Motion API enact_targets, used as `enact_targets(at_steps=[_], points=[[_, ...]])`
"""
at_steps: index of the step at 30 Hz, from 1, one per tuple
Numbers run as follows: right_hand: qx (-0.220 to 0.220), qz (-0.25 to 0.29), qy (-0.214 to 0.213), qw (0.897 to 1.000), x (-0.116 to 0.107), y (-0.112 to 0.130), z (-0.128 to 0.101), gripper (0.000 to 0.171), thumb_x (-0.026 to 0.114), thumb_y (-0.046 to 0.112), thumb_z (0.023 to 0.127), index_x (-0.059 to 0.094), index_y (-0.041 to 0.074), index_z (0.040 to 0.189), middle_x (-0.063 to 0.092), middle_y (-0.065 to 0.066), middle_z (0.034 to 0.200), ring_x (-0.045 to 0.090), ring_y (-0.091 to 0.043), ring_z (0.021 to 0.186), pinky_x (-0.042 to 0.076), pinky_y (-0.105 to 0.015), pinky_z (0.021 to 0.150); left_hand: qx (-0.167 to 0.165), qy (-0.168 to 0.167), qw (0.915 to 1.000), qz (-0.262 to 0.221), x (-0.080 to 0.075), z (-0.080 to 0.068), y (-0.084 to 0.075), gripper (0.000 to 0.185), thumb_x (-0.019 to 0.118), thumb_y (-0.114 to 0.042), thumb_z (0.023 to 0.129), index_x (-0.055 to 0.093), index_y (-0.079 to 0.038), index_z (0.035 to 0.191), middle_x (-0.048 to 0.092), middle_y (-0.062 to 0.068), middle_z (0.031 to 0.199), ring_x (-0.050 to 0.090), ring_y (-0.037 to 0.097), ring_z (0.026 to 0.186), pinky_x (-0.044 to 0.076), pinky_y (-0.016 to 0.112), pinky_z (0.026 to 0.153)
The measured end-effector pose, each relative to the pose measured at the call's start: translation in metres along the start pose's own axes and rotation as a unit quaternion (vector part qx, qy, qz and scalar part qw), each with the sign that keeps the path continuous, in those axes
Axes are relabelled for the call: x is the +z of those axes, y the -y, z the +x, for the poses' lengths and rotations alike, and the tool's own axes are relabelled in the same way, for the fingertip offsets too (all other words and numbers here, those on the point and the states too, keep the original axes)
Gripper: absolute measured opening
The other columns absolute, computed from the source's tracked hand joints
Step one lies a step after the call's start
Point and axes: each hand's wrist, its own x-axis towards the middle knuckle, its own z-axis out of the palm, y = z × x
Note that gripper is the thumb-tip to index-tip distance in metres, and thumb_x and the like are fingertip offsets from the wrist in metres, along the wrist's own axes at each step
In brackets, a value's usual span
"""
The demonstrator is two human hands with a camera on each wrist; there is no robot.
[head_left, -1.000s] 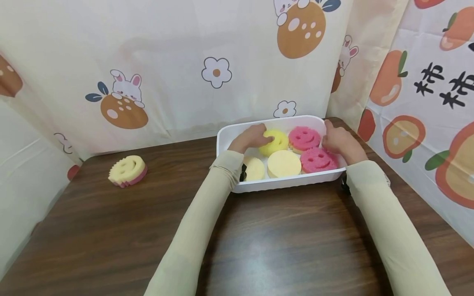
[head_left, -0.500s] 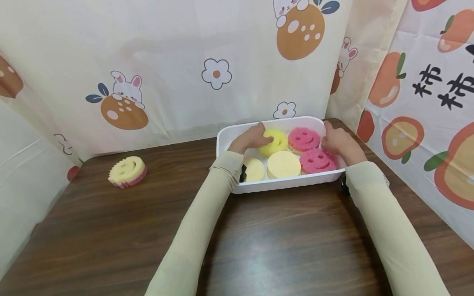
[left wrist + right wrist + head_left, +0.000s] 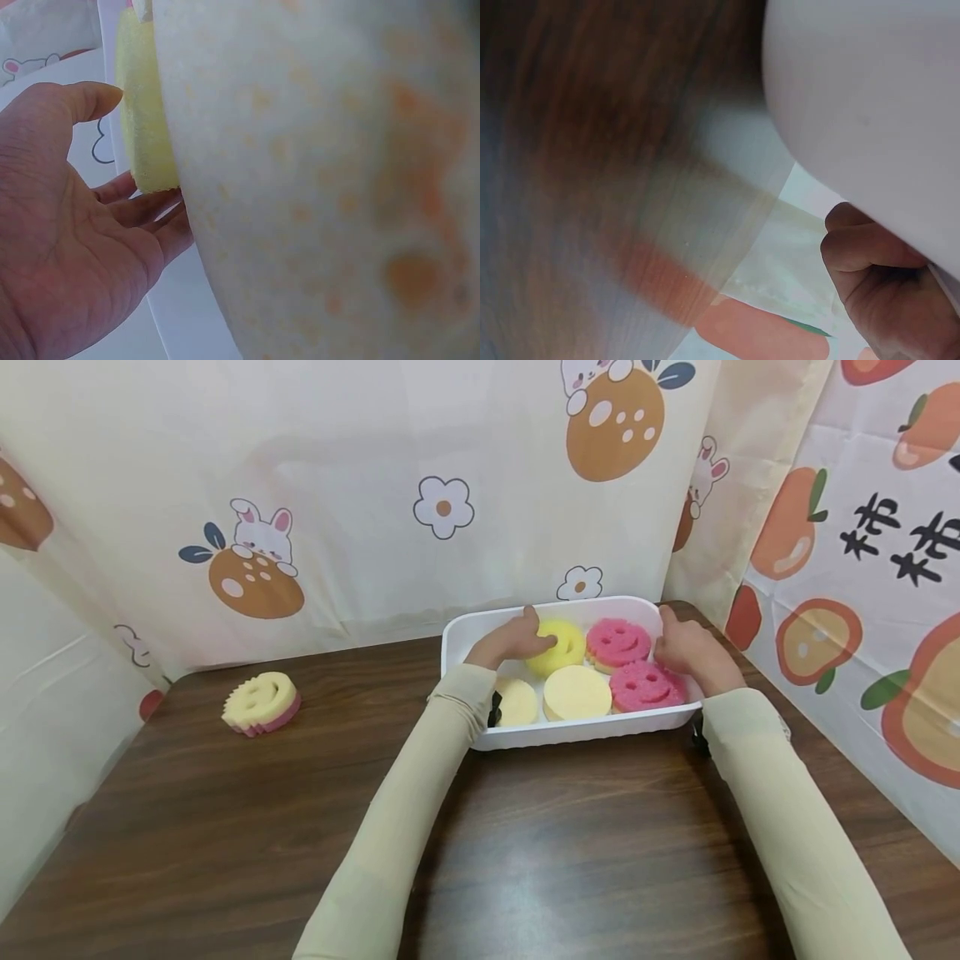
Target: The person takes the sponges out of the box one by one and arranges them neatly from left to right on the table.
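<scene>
**Left hand on yellow sponge, far-left of tray; right hand on tray's right rim**

Near to far, head view:

- Bare tabltop stretch closest to the person is just the brown tabletop (image 3: 225, 827), both sleeved forearms running forward across it.
- White tray (image 3: 570, 735) sits at the far right of the tabletop, long axis running left-right across the person's front.
- Near row in the tray: a pale sponge (image 3: 517, 702) partly behind the left wrist, a pale round sponge (image 3: 576, 692) in the middle, a pink smiley sponge (image 3: 647, 685) at right.
- Far row: yellow smiley sponge (image 3: 561, 643) at left, second pink smiley sponge (image 3: 617, 642) beside it.
- Left hand (image 3: 510, 642) lies inside the tray, just left of the yellow smiley sponge, fingers on its left edge and top. Left wrist view shows the palm spread with the thumb at the sponge's edge and fingers under it, so cupping rather than a firm pinch, though the view is too close to be sure.
- Right hand (image 3: 686, 647) is at the tray's right end, fingers curled over the rim (image 3: 885, 262); it touches no sponge that I can see.
- Hands are well apart, one at each side of the far row. The yellow sponge lies directly at the left hand, across the tray from the right.
- Off to the far left on the tabletop, well apart from the tray: a stacked yellow-and-pink sponge (image 3: 261, 702).
</scene>
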Motion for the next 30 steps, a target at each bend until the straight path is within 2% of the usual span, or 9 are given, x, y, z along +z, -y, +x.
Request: enact_targets(at_steps=[8, 12, 20, 25, 30], points=[[0.005, 0.0, 0.001, 1.0, -0.003, -0.001, 0.0, 0.077, 0.044, 0.019, 0.096, 0.001, -0.002, 0.156, 0.037, -0.041, 0.137, 0.048, -0.054, 0.119, 0.038, -0.072, 0.102, 0.01, -0.003, 0.9999, -0.011, -0.0019, 0.0033, -0.0007, 0.09, 0.044, -0.043, 0.101, -0.009, 0.005, 0.155, 0.03, 0.02, 0.161, 0.034, 0.023, 0.148, 0.023, 0.033, 0.124], [0.012, 0.005, 0.008, 1.0, -0.0018, -0.0028, 0.0003, 0.078, 0.045, 0.021, 0.096, 0.0, -0.001, 0.156, 0.037, -0.04, 0.137, 0.047, -0.054, 0.12, 0.038, -0.072, 0.102, 0.014, 0.002, 0.9998, -0.013, -0.001, 0.0033, -0.0008, 0.091, 0.044, -0.043, 0.101, -0.011, 0.005, 0.155, 0.026, 0.02, 0.163, 0.028, 0.023, 0.151, 0.021, 0.033, 0.125], [0.003, 0.003, 0.002, 1.0, 0.0007, -0.0009, 0.0002, 0.076, 0.044, 0.018, 0.095, 0.003, -0.003, 0.155, 0.041, -0.039, 0.132, 0.05, -0.049, 0.111, 0.041, -0.069, 0.101, 0.016, -0.008, 0.9995, -0.026, 0.0002, -0.0006, 0.0012, 0.09, 0.046, -0.041, 0.101, -0.008, 0.007, 0.155, 0.036, 0.022, 0.157, 0.042, 0.023, 0.141, 0.027, 0.036, 0.123], [0.004, 0.004, 0.002, 1.0, 0.0009, -0.0013, 0.0008, 0.077, 0.046, 0.019, 0.095, 0.002, -0.002, 0.155, 0.04, -0.039, 0.133, 0.05, -0.05, 0.113, 0.04, -0.07, 0.101, 0.012, -0.022, 0.9994, -0.023, 0.0006, -0.0003, 0.0012, 0.09, 0.047, -0.041, 0.1, -0.004, 0.007, 0.155, 0.045, 0.021, 0.151, 0.048, 0.021, 0.129, 0.032, 0.034, 0.12], [0.005, 0.007, 0.002, 1.0, 0.0028, -0.0017, 0.0005, 0.076, 0.045, 0.02, 0.096, 0.002, -0.002, 0.156, 0.037, -0.039, 0.137, 0.047, -0.052, 0.119, 0.038, -0.071, 0.103, 0.013, -0.034, 0.9992, -0.014, 0.0011, 0.0, 0.0019, 0.09, 0.047, -0.043, 0.101, -0.003, 0.008, 0.155, 0.05, 0.022, 0.147, 0.052, 0.022, 0.125, 0.034, 0.033, 0.119]])
